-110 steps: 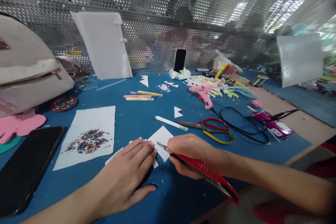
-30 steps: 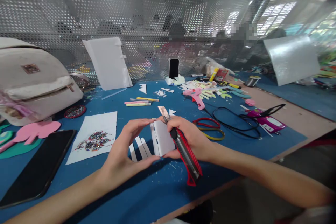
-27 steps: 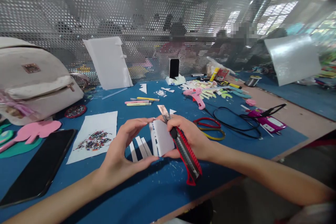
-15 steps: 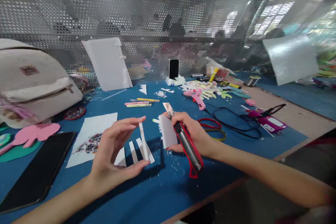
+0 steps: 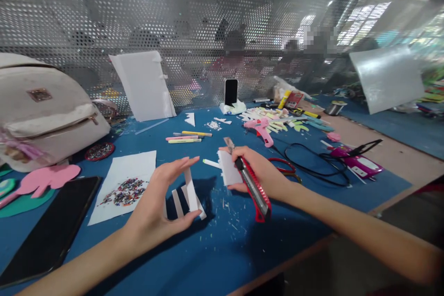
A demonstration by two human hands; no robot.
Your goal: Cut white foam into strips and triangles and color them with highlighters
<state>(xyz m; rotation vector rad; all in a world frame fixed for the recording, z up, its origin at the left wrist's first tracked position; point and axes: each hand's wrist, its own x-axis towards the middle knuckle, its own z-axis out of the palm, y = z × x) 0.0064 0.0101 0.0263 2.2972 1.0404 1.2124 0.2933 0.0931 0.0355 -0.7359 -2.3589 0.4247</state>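
Between the thumb and fingers of my left hand (image 5: pixel 166 189) a narrow white strip (image 5: pixel 190 189) is held by its two ends, upright above the table. Other white strips (image 5: pixel 177 203) lie on the blue tabletop just behind it. My right hand (image 5: pixel 256 169) grips a red utility knife (image 5: pixel 253 187), its blade out and pointing up and away. The same hand also pinches a white block (image 5: pixel 229 168) with a ragged left edge. A marker with a green tip (image 5: pixel 211 163) lies beside the block, and red-handled scissors (image 5: pixel 282 166) are partly hidden behind my right hand.
A black phone (image 5: pixel 52 226) and a paper with beads (image 5: pixel 120 166) lie left, near a white backpack (image 5: pixel 45 101). Behind are highlighters (image 5: pixel 183 140), a pink glue gun (image 5: pixel 261 130) with its black cable (image 5: pixel 312 173), and foam scraps (image 5: pixel 263 114). A purple device (image 5: pixel 360 164) sits right.
The strip in my left hand has turned so its wider face shows. My right hand, with knife and block, has moved slightly right, uncovering more of the marker.
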